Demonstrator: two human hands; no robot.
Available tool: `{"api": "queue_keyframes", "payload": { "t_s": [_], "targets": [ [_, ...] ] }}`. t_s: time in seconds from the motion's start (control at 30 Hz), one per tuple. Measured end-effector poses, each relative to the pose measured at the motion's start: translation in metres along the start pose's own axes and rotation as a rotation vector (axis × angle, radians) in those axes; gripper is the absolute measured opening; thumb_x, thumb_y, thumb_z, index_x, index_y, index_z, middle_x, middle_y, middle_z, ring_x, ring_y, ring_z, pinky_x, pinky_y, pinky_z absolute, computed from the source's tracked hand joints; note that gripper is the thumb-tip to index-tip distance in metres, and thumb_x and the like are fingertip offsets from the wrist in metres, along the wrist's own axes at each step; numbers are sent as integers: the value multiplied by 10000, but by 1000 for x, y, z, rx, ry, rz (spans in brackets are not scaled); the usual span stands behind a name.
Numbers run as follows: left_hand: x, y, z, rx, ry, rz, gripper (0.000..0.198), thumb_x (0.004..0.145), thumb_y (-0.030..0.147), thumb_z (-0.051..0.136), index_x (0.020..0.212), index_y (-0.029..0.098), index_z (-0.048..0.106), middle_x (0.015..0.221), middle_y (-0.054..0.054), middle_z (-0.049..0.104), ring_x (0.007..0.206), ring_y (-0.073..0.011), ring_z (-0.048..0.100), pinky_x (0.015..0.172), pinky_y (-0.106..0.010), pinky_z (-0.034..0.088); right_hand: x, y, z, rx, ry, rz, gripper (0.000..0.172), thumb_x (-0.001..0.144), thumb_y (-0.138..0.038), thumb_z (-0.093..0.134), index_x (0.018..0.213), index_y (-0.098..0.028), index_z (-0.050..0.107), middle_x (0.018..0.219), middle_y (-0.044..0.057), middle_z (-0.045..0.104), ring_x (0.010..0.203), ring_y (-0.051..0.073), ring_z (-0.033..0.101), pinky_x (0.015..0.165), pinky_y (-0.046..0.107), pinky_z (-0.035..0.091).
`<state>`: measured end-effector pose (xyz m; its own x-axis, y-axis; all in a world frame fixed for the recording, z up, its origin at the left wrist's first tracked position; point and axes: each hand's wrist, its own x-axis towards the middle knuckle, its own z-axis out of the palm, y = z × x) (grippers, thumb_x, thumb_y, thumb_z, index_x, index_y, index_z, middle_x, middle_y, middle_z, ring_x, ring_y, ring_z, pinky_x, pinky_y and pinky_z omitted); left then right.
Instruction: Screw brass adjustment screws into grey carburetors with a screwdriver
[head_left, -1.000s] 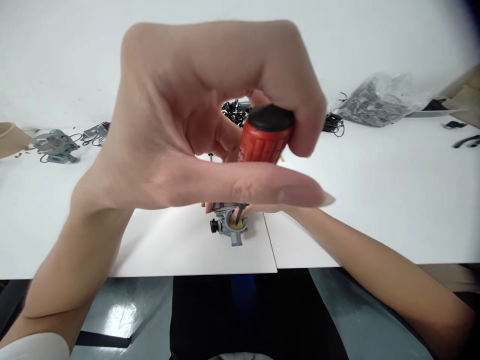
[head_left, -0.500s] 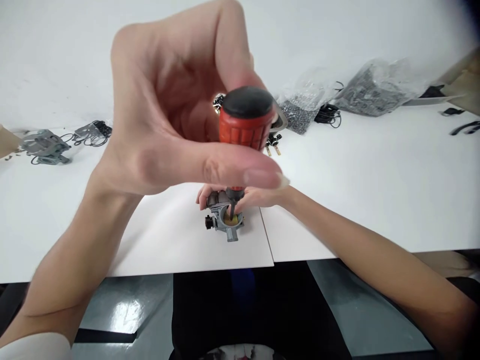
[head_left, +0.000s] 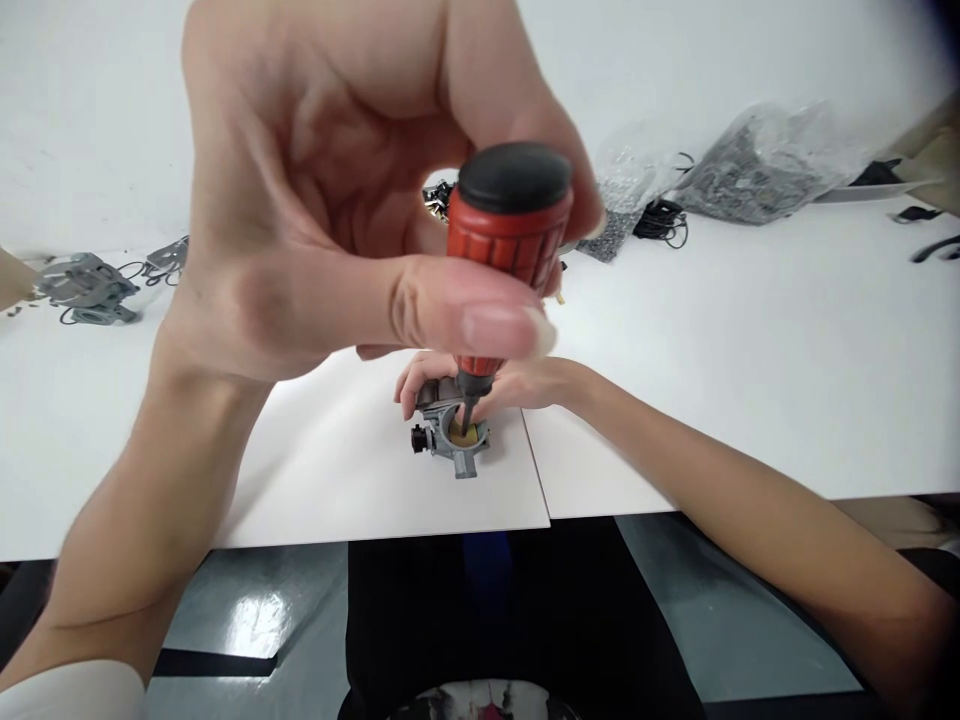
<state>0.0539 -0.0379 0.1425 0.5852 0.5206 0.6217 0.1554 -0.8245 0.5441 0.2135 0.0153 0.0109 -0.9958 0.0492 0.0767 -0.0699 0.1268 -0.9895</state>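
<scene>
Close to the camera, my left hand [head_left: 337, 200] is closed around the red handle of a screwdriver [head_left: 510, 235] with a black end cap. The screwdriver stands nearly upright, its dark shaft reaching down into the round bore of a grey metal carburetor [head_left: 465, 465]. A brass-coloured part [head_left: 463, 435] shows inside that bore; the exact contact of the tip is too small to make out. My right hand [head_left: 517, 385] grips the carburetor from behind and holds it on the white table [head_left: 337, 480]. My left hand hides part of the table beyond.
Another grey carburetor [head_left: 90, 290] lies at the far left beside a small bag with cables [head_left: 165, 260]. Clear plastic bags of parts [head_left: 757, 165] and a black cable coil [head_left: 661, 222] are at the back right. The table's front edge runs close below the carburetor.
My left hand's fingers have shifted around the screwdriver handle, the index finger now farther right and forward. The handle appears slightly higher and to the right. The carburetor and right hand stay nearly in place.
</scene>
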Motion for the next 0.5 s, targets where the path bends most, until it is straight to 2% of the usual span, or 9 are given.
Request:
{"api": "queue_keyframes", "payload": {
  "t_s": [0.07, 0.17, 0.23, 0.33, 0.4, 0.5],
  "targets": [
    [-2, 1, 0, -5, -16, 1, 643, 891, 645, 311, 824, 86, 622, 745, -18, 658, 677, -128, 693, 488, -189, 498, 0, 0, 0, 9, 1, 9, 359, 761, -156, 559, 1119, -150, 586, 1233, 106, 515, 1148, 221, 496, 1007, 341, 419],
    [-4, 4, 2, -62, -13, -31, 674, 864, 684, 333, 894, 82, 635, 857, -34, 676, 692, -122, 693, 479, -172, 500, 0, 1, 0, 21, 2, 19, 371, 754, -157, 566, 1124, -149, 584, 1235, 105, 522, 1151, 225, 492, 1007, 343, 418],
    [-4, 7, 4, -103, -44, -49, 675, 836, 710, 379, 907, 92, 643, 825, -37, 672, 720, -137, 695, 479, -174, 500, 0, 0, 0, 9, 0, 20, 371, 750, -157, 570, 1121, -148, 586, 1235, 104, 523, 1161, 226, 484, 1022, 344, 404],
    [-4, 12, 6, -124, -68, -62, 723, 823, 739, 351, 892, 86, 654, 739, -39, 645, 647, -118, 667, 442, -170, 464, 0, -2, 0, -18, 0, 18, 359, 755, -166, 571, 1113, -144, 594, 1226, 104, 520, 1164, 226, 483, 1038, 346, 390],
    [-3, 13, 5, -115, -40, -79, 770, 833, 738, 293, 909, 65, 658, 770, -50, 649, 627, -117, 661, 438, -178, 456, 0, -3, 0, -22, 2, 20, 354, 761, -171, 572, 1113, -142, 593, 1219, 104, 520, 1162, 227, 486, 1033, 345, 394],
    [-5, 11, 4, -102, -33, -85, 767, 855, 711, 248, 923, 64, 654, 832, -45, 659, 711, -153, 696, 491, -199, 489, 0, -3, 0, -7, 0, 29, 350, 766, -173, 574, 1115, -146, 588, 1231, 104, 522, 1171, 230, 483, 1018, 342, 408]
  ]
}}
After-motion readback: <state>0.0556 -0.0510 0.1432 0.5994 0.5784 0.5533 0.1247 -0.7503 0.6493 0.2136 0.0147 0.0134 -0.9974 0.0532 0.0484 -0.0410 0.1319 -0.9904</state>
